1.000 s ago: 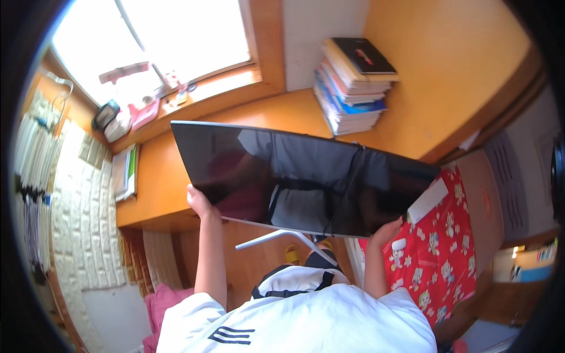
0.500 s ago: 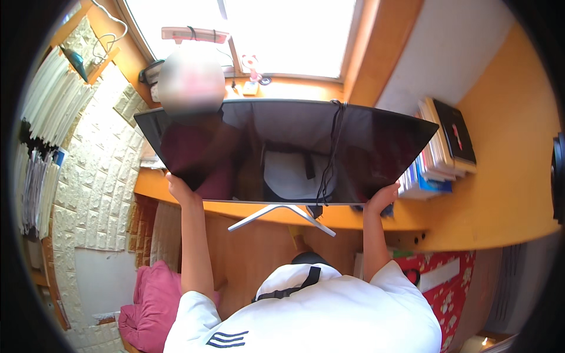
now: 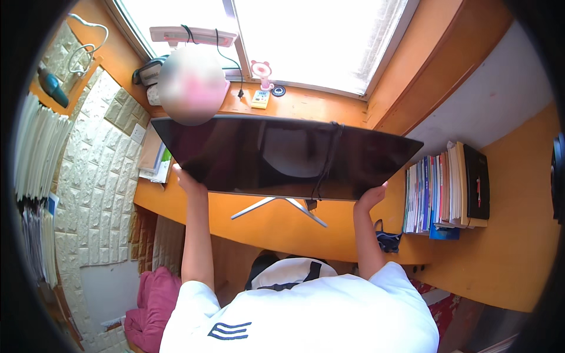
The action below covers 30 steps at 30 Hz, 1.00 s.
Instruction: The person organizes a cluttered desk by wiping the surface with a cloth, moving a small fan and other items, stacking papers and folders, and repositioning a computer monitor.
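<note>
A wide black monitor (image 3: 235, 156) is held screen-up in front of me, tilted, with both hands at its lower corners. My left hand (image 3: 190, 181) grips the near left corner, and my right hand (image 3: 371, 196) grips the near right one; the fingers under the panel are hidden. Below the near edge stick out the silver V-shaped stand legs (image 3: 254, 207), above the orange desk (image 3: 271, 229); I cannot tell whether they touch it. A black cable (image 3: 328, 156) lies across the screen, and its plug (image 3: 311, 204) hangs past the near edge.
Upright books (image 3: 432, 191) stand on the desk at right, with a dark blue strapped item (image 3: 388, 240) nearer me. On the windowsill are a pink fan (image 3: 262, 73) and a yellow device (image 3: 260, 99). Stacked papers (image 3: 156, 159) lie at left, beside the brick-patterned wall (image 3: 100, 170).
The monitor and both hands have moved forward over the desk, so the stand legs show against the desktop instead of the floor. My view has shifted, showing more of the sill and books.
</note>
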{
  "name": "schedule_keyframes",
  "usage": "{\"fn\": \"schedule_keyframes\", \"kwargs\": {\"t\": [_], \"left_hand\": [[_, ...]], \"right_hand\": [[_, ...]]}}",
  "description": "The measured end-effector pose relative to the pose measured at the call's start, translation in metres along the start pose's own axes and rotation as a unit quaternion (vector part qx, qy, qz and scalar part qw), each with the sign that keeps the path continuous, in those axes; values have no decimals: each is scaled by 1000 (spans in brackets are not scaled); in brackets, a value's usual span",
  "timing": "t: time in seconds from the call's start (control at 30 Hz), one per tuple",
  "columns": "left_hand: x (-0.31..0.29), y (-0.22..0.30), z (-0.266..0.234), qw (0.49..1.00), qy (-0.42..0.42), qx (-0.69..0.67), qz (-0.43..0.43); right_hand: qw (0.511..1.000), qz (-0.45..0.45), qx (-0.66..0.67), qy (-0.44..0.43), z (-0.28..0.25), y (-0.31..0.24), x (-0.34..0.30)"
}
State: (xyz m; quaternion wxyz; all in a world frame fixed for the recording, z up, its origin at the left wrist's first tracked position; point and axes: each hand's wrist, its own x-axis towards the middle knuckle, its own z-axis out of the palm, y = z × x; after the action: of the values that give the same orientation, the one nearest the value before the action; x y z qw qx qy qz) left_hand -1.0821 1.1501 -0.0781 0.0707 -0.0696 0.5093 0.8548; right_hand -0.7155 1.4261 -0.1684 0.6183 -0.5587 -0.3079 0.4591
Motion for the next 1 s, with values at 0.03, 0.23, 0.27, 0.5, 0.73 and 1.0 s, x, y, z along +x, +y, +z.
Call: {"fn": "schedule_keyframes", "kwargs": {"t": [0.03,0.23,0.27,0.5,0.73,1.0], "left_hand": [[10,-9,3,1000,19,-1,-15],[54,-46,20,994,57,40,-88],[65,-51,19,994,41,43,-96],[124,-69,40,990,-73,15,-118],[157,-75,28,993,-34,11,-117],[157,-85,15,995,-31,40,-90]], "right_hand": [[1000,-5,-5,16,-4,20,8],[996,67,31,54,-2,32,-21],[994,79,37,69,2,29,-28],[995,39,69,59,29,61,-29],[994,-12,0,112,41,81,-46],[966,-185,-128,128,9,118,-23]]}}
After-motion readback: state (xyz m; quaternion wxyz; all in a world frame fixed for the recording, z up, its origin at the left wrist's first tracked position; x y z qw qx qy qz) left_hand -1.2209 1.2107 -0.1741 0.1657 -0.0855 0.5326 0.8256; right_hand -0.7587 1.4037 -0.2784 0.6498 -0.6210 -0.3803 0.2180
